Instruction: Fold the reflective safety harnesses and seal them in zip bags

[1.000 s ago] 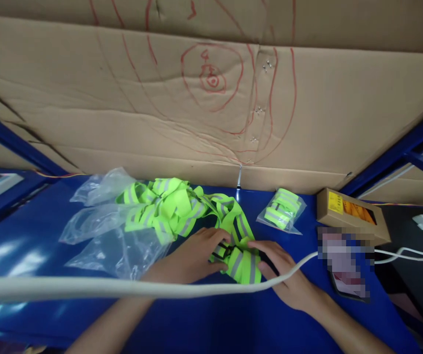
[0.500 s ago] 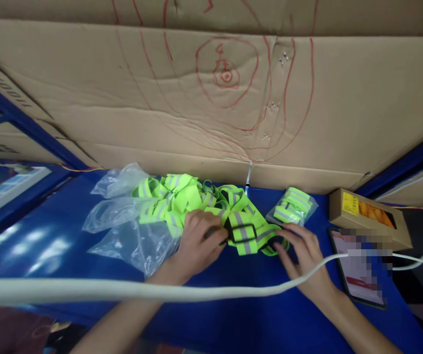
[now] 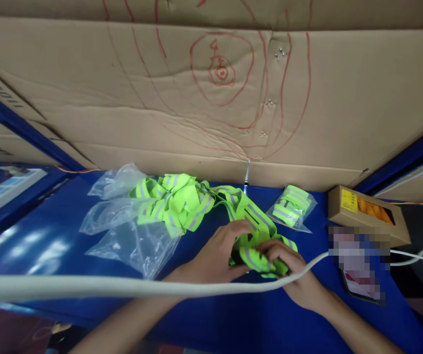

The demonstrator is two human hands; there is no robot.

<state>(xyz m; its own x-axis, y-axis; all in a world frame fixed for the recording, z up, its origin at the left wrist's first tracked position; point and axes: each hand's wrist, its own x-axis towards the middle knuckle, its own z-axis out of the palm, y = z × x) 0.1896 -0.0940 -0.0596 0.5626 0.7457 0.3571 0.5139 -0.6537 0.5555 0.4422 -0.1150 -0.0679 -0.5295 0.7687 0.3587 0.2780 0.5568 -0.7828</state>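
A neon-yellow reflective strap (image 3: 257,260) with a grey stripe is bunched between my two hands. My left hand (image 3: 213,255) curls round the left side of the bunch, fingers above and thumb below. From the right, my right hand (image 3: 294,270) pinches its folded front part. A length of strap runs back from the bunch to a tangled pile of the same straps (image 3: 183,199). The black buckle is not visible now. A white cable (image 3: 141,289) passes in front of my wrists, hiding a little of them.
Clear plastic bags (image 3: 130,248) lie left of the pile. A bagged folded strap (image 3: 292,206) sits at the back right, near a cardboard box (image 3: 369,214) and a phone-like device (image 3: 362,290). A cardboard sheet (image 3: 141,108) with red rings stands behind the blue table (image 3: 233,319).
My left hand has moved right, off the buckle's left side, and my right hand has closed on the strap. The strap, laid out with its buckle showing before, is now bunched nearer me.
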